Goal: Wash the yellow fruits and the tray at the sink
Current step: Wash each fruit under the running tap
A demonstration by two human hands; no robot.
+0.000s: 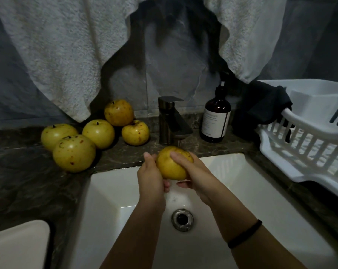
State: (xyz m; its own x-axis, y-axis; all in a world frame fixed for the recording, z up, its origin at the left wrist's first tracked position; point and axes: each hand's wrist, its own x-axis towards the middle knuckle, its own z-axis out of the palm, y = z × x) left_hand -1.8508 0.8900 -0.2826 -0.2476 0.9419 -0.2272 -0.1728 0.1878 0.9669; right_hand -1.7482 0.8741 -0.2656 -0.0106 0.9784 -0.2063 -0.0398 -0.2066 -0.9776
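A: Any writing here that reads?
B: Only on the bottle (217, 105). Its white label (214, 124) carries lines of small print, too blurred to make out.
A: A brand or number?
B: None legible.

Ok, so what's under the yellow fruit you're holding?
The left hand and right hand grip the yellow fruit, curling beneath it. Below them lie the white sink and its drain. The fruit's underside itself is hidden by the hands.

Five fruits (94, 133) lie left of faucet (171, 121), bottle (215, 119) right.
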